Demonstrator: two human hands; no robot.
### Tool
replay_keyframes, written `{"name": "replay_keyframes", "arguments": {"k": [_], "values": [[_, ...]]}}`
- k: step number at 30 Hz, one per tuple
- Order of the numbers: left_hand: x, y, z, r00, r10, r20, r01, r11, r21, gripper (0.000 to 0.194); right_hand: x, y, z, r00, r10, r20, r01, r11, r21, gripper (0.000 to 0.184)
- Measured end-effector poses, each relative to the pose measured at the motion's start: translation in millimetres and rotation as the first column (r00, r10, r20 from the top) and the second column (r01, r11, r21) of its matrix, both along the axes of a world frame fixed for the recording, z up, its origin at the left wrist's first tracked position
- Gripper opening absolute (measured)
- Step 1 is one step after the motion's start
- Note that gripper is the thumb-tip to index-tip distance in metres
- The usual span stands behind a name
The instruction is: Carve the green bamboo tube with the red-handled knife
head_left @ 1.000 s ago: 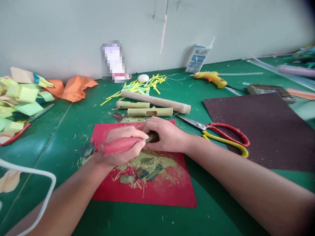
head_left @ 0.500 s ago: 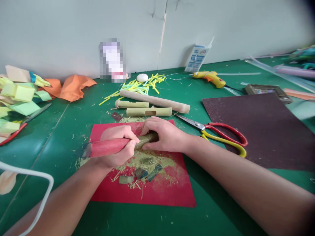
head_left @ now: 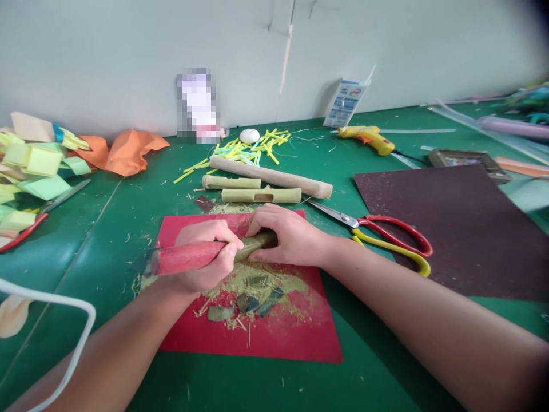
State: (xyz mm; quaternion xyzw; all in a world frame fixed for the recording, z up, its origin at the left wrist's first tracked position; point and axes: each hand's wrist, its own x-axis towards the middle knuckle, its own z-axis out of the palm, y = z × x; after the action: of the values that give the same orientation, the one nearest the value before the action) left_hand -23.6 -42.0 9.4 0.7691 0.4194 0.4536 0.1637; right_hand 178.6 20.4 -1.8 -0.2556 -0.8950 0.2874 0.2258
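Over the flat red sheet (head_left: 295, 337): left hand (head_left: 210, 232) grips a rolled, red, paper-like wrap (head_left: 189, 257).
Olive-green bamboo tube (head_left: 247, 247): pinched by right hand (head_left: 294, 234).
Left hand's shift: leftward, baring more tube.

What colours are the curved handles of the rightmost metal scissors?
Upper curved handle red, lower curved handle yellow; best in head view.
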Motion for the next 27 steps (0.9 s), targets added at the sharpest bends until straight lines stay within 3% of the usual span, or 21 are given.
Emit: {"name": "replay_keyframes", "arguments": {"k": [3, 11, 27], "values": [[-0.8, -0.3, -2.0, 0.997, 0.030, 0.065, -0.026, 0.998, -0.055, 0.014, 0.0, 0.3, 0.3, 1.000, 0.007, -0.007, -0.007, 1.000, -0.008, 0.026], [2.7, -1.1, 1.9, 1.000, 0.013, 0.025, -0.008, 0.982, -0.187, 0.009, -1.3, 0.0, -0.1, 1.000, 0.005, -0.023, -0.005, 1.000, -0.010, 0.024], [5.7, 1.3, 3.9, 1.000, -0.017, -0.009, 0.016, 0.987, -0.158, 0.008, -0.7, 0.8, -2.1, 1.000, 0.014, -0.022, -0.014, 1.000, 0.019, 0.025]]}}
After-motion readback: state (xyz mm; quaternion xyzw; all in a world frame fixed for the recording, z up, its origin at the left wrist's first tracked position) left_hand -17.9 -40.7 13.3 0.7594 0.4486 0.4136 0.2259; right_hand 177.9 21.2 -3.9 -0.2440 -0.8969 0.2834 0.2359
